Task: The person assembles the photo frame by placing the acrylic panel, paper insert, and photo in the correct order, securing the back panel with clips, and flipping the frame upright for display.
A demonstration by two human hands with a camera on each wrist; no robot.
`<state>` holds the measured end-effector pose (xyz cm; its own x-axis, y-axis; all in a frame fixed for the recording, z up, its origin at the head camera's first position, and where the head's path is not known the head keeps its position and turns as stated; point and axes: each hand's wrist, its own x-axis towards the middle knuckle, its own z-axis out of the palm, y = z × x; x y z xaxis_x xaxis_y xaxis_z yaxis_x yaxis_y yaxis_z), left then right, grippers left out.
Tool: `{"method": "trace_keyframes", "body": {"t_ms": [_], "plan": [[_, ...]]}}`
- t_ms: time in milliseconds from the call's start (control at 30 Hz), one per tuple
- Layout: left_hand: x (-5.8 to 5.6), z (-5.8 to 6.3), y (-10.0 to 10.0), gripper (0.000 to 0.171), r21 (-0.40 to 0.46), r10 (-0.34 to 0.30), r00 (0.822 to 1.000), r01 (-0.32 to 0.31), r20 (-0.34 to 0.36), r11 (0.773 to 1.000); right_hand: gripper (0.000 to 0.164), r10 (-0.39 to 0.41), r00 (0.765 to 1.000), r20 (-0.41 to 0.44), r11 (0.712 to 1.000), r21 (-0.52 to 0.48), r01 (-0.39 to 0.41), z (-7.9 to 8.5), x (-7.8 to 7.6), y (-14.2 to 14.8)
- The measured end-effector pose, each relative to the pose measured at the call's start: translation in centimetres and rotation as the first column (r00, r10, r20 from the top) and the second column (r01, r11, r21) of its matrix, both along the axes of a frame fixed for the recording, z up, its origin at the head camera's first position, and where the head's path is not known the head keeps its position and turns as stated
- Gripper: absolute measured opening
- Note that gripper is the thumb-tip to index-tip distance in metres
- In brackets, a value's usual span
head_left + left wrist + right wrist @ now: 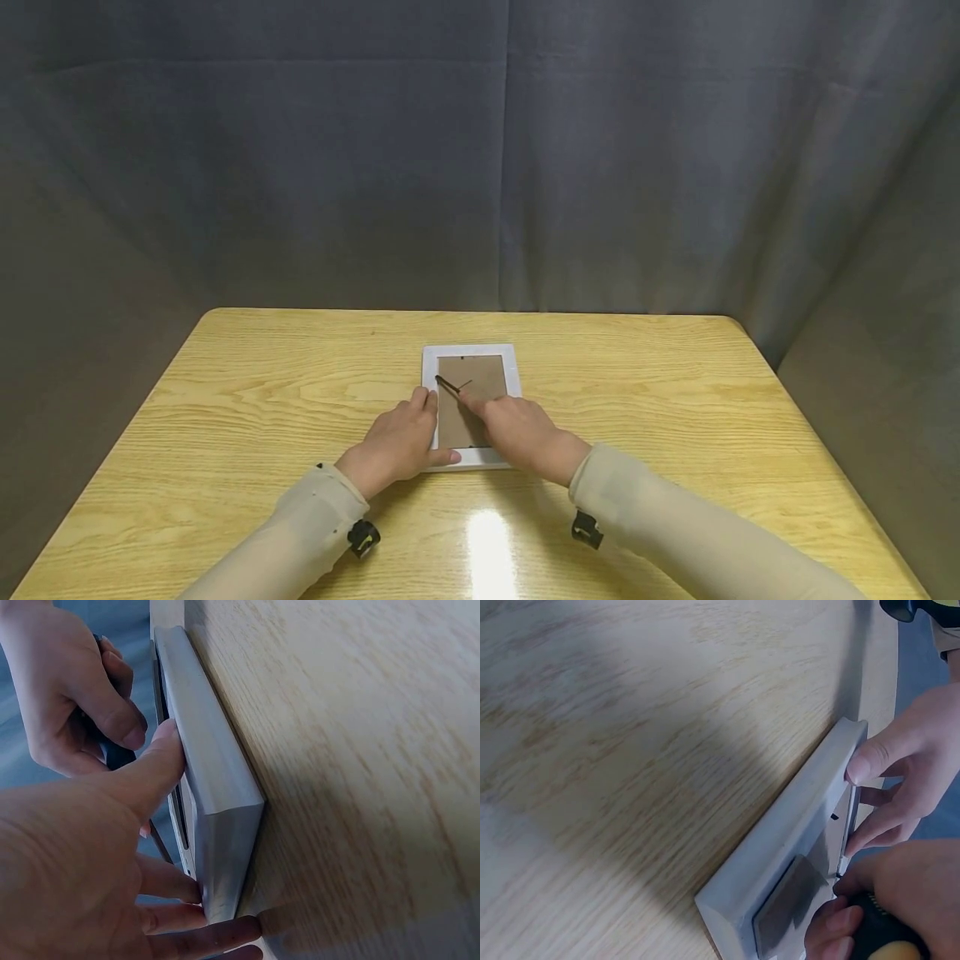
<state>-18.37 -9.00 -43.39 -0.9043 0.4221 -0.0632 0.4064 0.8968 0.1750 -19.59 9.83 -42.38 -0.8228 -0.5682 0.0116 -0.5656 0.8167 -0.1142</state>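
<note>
A white picture frame (468,350) lies face down on the table, its brown backing board (459,421) showing. My left hand (401,437) holds the near left corner, thumb on the near rim and fingers along the left side. My right hand (521,425) grips a screwdriver (877,926) by its black and yellow handle. In the head view the dark shaft slants up and left, with its tip at the inner edge of the left rim. A brown flap (787,900) on the backing board shows in the right wrist view.
The wood-grain table (645,383) extends around the frame on all sides. Grey curtains (360,183) hang behind it and at both sides. A dark strapped device (363,537) sits on the left wrist, another (587,529) on the right.
</note>
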Motion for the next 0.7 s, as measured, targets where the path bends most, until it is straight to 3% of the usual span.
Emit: {"method": "trace_keyframes", "body": {"t_ms": [233,700], "plan": [[0.00,0.00,0.03,0.099,-0.005,-0.001,1.000,0.001,-0.002,1.000,0.055,-0.004,0.999,0.047,1.000,-0.020,0.005,0.09,-0.22,0.14],[0.03,-0.11,-0.02,0.099,-0.003,-0.006,1.000,0.006,-0.027,1.000,0.055,0.002,0.999,0.048,1.000,-0.021,-0.001,0.14,-0.11,0.12]]}}
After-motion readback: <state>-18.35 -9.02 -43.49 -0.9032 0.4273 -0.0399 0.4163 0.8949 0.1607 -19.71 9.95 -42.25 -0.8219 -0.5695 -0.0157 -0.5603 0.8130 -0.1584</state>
